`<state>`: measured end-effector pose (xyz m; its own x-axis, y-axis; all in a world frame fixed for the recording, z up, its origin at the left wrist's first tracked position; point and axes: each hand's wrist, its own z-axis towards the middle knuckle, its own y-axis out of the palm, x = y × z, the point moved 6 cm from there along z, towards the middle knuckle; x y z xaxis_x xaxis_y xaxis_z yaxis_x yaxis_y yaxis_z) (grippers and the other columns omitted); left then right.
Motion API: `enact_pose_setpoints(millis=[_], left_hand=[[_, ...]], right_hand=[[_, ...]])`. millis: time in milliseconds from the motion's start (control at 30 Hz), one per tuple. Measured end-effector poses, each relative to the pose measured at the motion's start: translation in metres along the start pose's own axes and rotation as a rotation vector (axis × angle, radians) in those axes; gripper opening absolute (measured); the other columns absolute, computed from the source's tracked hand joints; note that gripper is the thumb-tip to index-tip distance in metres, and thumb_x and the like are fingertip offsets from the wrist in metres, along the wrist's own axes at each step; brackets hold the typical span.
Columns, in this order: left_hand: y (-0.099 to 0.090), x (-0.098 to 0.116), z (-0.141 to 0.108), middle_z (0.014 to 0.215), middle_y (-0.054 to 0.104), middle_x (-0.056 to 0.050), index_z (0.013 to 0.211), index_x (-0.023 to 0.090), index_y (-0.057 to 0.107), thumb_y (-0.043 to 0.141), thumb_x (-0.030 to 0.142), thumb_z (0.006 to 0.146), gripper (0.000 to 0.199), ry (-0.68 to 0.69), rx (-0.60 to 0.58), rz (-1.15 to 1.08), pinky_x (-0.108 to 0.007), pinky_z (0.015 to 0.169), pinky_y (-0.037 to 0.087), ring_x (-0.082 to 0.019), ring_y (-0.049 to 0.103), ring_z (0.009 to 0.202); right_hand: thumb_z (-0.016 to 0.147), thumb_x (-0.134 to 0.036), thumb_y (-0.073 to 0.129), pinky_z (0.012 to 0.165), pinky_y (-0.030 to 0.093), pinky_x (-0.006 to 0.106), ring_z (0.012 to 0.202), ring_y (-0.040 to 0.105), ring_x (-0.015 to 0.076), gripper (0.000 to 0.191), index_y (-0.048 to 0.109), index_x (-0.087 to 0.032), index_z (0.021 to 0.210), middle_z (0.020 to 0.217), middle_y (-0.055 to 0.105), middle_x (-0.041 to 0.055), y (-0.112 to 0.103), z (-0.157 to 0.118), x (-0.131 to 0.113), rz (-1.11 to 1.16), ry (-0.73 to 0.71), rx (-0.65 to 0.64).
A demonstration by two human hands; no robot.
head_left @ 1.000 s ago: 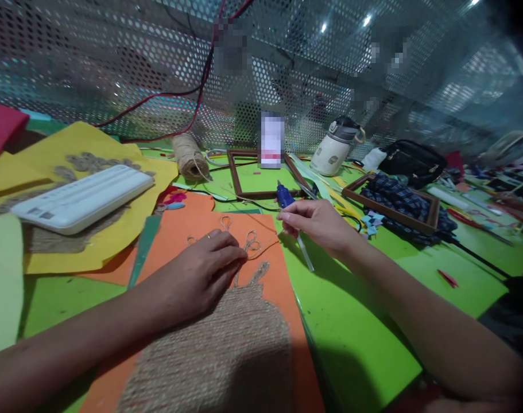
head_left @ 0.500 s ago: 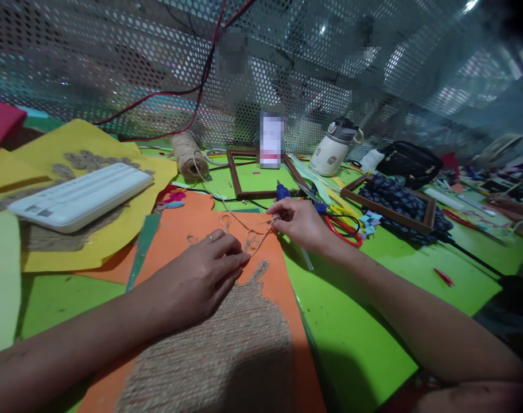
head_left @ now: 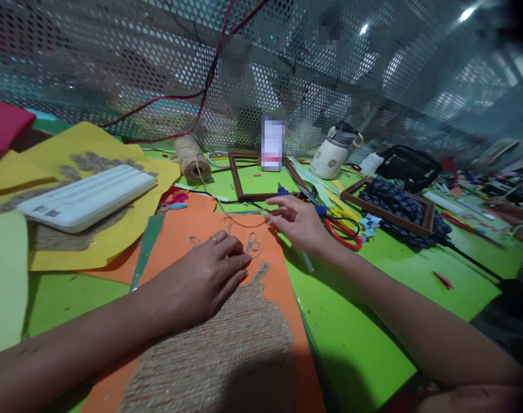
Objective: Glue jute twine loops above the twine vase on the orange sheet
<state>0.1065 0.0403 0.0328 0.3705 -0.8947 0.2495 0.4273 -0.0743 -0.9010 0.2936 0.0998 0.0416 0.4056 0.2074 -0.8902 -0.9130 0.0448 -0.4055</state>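
My left hand (head_left: 212, 269) lies over the orange sheet (head_left: 175, 223), fingers together, its fingertips pinning thin jute twine (head_left: 253, 245) where it bends into small loops. Further right, my right hand (head_left: 298, 223) has its forefinger raised and its fingers apart, with a strand of the twine against the lower fingertips. Below my left hand, a shape of closely laid twine rows (head_left: 213, 355) covers much of the sheet, with a small twine leaf shape (head_left: 261, 271) at its top. From the twine spool (head_left: 192, 159), the strand runs toward my right hand.
A white power bank (head_left: 89, 198) rests on yellow paper at left. Behind my hands are a wooden frame (head_left: 239, 180), a phone (head_left: 272, 143) and a white bottle (head_left: 330, 152). Red-handled scissors (head_left: 345, 235), a second frame (head_left: 427, 215) and a black bag (head_left: 410, 163) lie to the right.
My right hand has loosened from a pinch on the twine, its forefinger lifting away and the strand slackening. My left hand stays at the twine loops. The view has shifted slightly.
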Motion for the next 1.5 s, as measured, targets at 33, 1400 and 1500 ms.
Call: enact_pose_setpoints(millis=[33,1400,1500], left_hand=[[0.000,0.000,0.000,0.105,0.064,-0.013,0.114,0.014,0.070,0.037,0.025,0.107,0.036,-0.002,0.000,-0.004,-0.042,0.079,0.051,-0.025,0.057,0.094],[0.001,-0.010,0.004,0.102,0.066,-0.013,0.108,0.014,0.072,0.040,0.023,0.104,0.033,-0.124,0.031,-0.003,-0.043,0.083,0.051,-0.027,0.056,0.095],[0.002,-0.009,0.006,0.104,0.066,-0.013,0.108,0.014,0.071,0.038,0.025,0.105,0.036,-0.113,0.018,0.022,-0.044,0.085,0.051,-0.027,0.056,0.095]], right_hand=[[0.083,-0.006,0.065,0.073,0.058,0.033,0.078,0.068,0.0166,0.020,0.074,-0.019,0.096,0.098,0.071,0.0063,-0.005,0.000,0.000,-0.108,0.003,0.041],[0.086,-0.011,0.063,0.071,0.046,0.032,0.080,0.070,0.0239,0.016,0.073,-0.018,0.076,0.085,0.078,0.0096,0.003,-0.004,-0.003,-0.801,-0.014,-0.036],[0.087,-0.011,0.061,0.070,0.047,0.029,0.076,0.068,0.0192,0.013,0.069,-0.018,0.079,0.083,0.076,0.0064,0.003,-0.004,-0.006,-0.711,-0.044,0.004]])
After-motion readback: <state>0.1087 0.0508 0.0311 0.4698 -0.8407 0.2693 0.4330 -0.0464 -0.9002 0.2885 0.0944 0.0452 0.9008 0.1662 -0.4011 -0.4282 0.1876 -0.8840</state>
